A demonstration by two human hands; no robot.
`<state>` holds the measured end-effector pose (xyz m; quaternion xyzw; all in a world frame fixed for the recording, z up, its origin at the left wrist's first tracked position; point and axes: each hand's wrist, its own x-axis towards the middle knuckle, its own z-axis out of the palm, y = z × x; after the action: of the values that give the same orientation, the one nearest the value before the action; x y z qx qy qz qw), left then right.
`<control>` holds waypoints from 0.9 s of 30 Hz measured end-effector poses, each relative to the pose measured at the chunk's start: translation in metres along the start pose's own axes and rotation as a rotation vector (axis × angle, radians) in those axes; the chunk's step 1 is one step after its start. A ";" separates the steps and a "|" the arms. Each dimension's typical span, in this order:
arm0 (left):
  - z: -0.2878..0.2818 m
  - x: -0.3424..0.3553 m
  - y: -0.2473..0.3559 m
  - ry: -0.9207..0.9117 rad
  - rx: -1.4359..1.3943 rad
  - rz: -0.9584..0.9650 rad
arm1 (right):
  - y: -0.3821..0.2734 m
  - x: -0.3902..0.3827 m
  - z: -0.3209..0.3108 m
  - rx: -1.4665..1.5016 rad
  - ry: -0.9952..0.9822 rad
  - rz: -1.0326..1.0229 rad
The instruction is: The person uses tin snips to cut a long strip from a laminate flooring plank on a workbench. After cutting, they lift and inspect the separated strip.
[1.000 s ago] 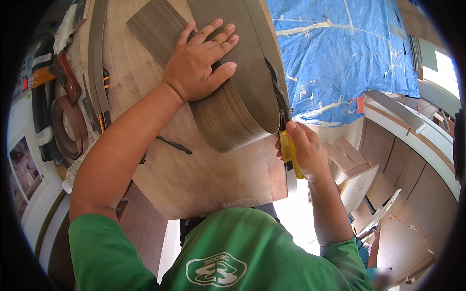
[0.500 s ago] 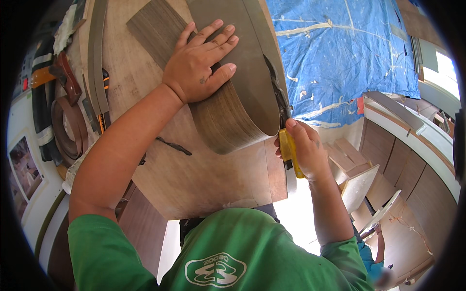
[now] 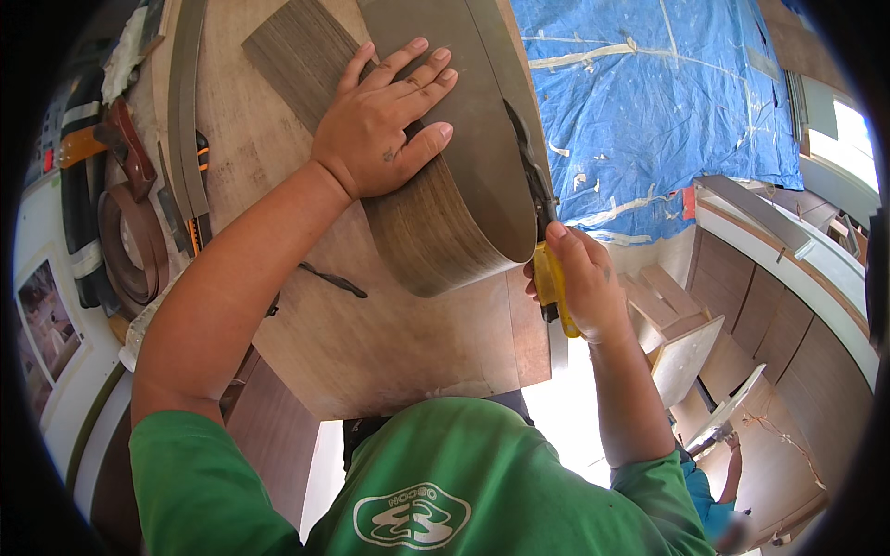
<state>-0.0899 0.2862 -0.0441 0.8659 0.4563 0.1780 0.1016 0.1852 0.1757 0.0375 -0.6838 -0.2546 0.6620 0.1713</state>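
A thin laminate sheet (image 3: 431, 241) lies on the wooden worktop, its near end curled back over itself so the wood-grain face shows above the plain grey-brown side. My left hand (image 3: 385, 139) rests across the curled-over part with fingers spread, pressing on it. At the sheet's right edge, my right hand (image 3: 589, 287) is wrapped round the yellow handles of a pair of snips (image 3: 549, 289). Their dark blades point away from me along that edge, beside a line running lengthwise on the sheet. Where the blades meet the sheet is partly hidden by the curl.
The wooden worktop (image 3: 408, 343) ends just in front of me. A dark twisted piece (image 3: 334, 280) lies on it. Left are long strips (image 3: 188, 102), an orange-and-black cutter (image 3: 201, 153) and a coiled brown belt (image 3: 125, 241). Blue sheeting (image 3: 649, 111) spreads at right; a co-worker (image 3: 709, 491) is lower right.
The snips and my right hand have shifted only very slightly. My left hand stays in place. The co-worker's hand at the lower right has moved a little to the right.
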 end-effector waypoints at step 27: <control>-0.003 0.001 0.001 -0.024 -0.044 -0.010 | -0.006 0.005 0.002 -0.061 0.013 -0.010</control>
<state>-0.0896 0.2865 -0.0403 0.8633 0.4552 0.1771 0.1270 0.1825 0.1834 0.0371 -0.6918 -0.2769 0.6486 0.1552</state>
